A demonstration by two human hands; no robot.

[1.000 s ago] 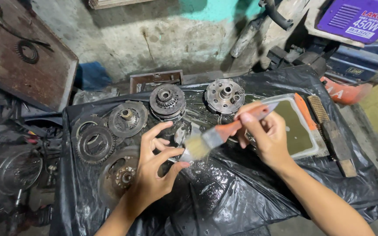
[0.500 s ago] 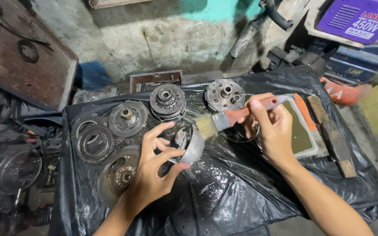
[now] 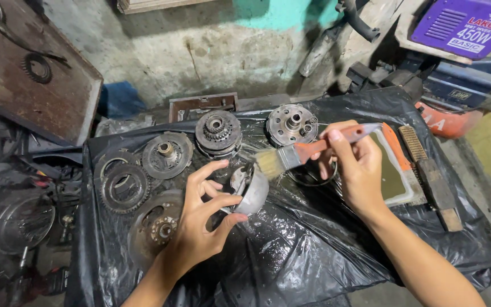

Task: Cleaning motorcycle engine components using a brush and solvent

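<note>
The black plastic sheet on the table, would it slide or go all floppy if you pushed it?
The black plastic sheet would probably crumple rather than slide stiffly: it already lies in folds and wrinkles. It looks wet and shiny near the left hand, so it is likely slippery. The heavy-looking metal clutch parts resting on it would probably pin it in place.

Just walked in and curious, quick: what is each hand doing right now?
Left hand: closed around a small round metal part.
Right hand: closed on the paintbrush, bristles pointed at that part.
</note>
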